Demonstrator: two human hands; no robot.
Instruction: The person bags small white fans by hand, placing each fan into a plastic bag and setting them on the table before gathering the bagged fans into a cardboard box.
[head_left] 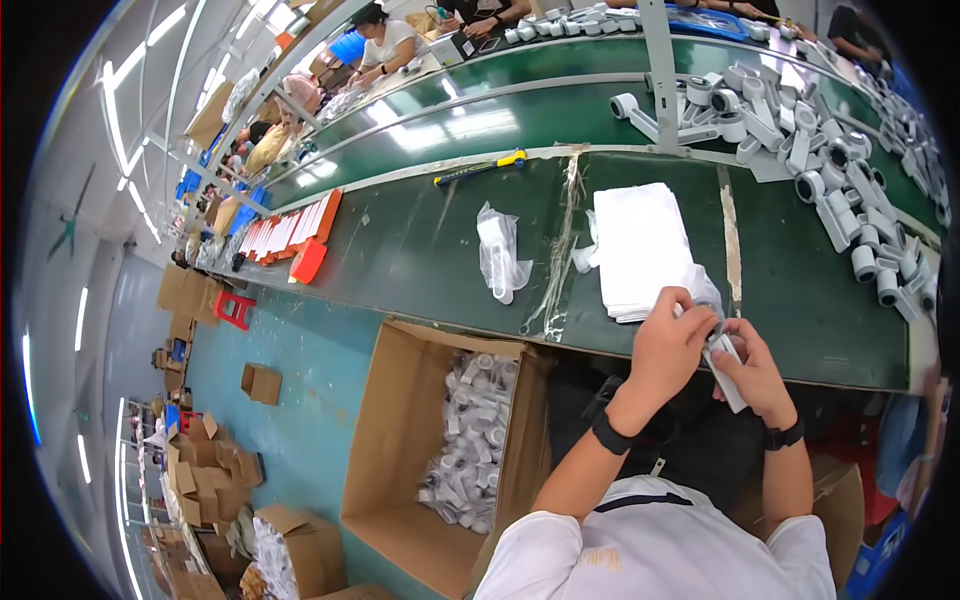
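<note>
My right hand (752,368) grips a white, long-handled device with a rounded head (728,380) at the table's front edge. My left hand (670,338) is closed at the device's upper end, its fingertips partly hiding the head. Clear plastic film (706,285) shows just beyond my left fingers; whether they also pinch it is unclear. Beside my hands lies a stack of white sheets or flat bags (645,245). Farther left on the green table (420,230), a similar device (495,255) lies wrapped in a clear bag.
Many loose white-and-grey devices (800,130) are heaped at the right and back. A yellow-and-black tool (482,167) lies near the table's far edge. At my left, an open carton (385,440) holds bagged devices. A metal post (658,75) rises behind the table. Co-workers sit beyond.
</note>
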